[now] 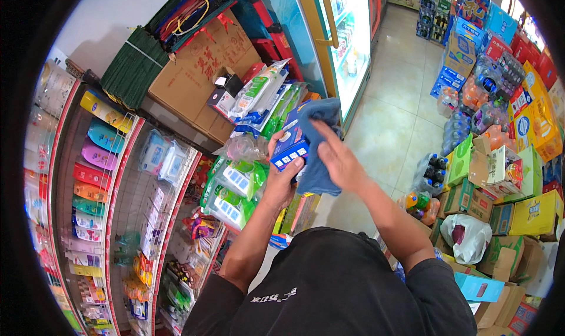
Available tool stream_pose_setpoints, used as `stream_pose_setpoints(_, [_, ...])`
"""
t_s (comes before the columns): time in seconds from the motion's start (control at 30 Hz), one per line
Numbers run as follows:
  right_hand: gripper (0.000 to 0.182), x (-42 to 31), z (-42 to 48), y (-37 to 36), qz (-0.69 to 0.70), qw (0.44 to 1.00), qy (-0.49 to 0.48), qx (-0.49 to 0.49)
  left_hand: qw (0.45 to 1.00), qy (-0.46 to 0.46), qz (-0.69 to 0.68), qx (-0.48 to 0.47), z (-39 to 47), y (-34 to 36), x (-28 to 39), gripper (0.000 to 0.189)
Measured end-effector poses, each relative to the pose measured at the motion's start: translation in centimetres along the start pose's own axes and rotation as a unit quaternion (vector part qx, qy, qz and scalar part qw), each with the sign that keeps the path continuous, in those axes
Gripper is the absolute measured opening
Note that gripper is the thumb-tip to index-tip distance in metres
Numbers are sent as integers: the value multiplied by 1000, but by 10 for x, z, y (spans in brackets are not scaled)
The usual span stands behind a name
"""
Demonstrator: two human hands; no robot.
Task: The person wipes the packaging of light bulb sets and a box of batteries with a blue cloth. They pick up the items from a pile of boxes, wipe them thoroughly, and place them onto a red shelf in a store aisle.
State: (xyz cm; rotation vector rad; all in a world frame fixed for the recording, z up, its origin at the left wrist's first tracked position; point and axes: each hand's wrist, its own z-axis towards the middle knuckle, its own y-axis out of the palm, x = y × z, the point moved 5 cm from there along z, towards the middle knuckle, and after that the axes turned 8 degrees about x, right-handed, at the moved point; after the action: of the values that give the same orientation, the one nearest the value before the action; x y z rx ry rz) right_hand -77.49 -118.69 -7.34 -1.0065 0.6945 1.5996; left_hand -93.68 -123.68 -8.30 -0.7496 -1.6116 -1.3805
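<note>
A small blue cardboard box (289,147) with white writing is gripped in my left hand (282,181), its thumb on the near end. My right hand (337,159) lies flat with extended fingers on a blue-grey cloth (315,177), which drapes over the box's right side. Whether the right fingers pinch the cloth cannot be seen. Beyond the box and to its left lie plastic-wrapped packs (260,88), one white and green. Closer to my left forearm are green and white plastic packs (229,199).
Shelves of bottles and packets (95,177) stand at the left. A large brown carton (194,75) lies behind the packs. An open glass-door fridge (348,40) stands ahead. Stacked cartons (468,199) and bottled drinks (459,128) line the right side of the tiled floor (388,115).
</note>
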Motion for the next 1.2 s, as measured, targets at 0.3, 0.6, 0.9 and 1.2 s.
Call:
stream_pose_setpoints(0.3, [36, 92, -1, -5, 613, 711, 299, 171, 994, 49, 68, -72, -6, 5, -17, 106])
stream_pose_setpoints(0.6, [45, 61, 20, -36, 558, 792, 220, 114, 980, -64, 181, -43, 17, 37, 29, 84])
stream_pose_setpoints(0.9, [76, -20, -33, -18, 27, 989, -23, 142, 981, -176, -78, 25, 55, 5, 13, 64])
stream_pose_setpoints(1.2, [62, 49, 89, -112, 127, 965, 34, 229, 975, -215, -53, -29, 22, 24, -15, 71])
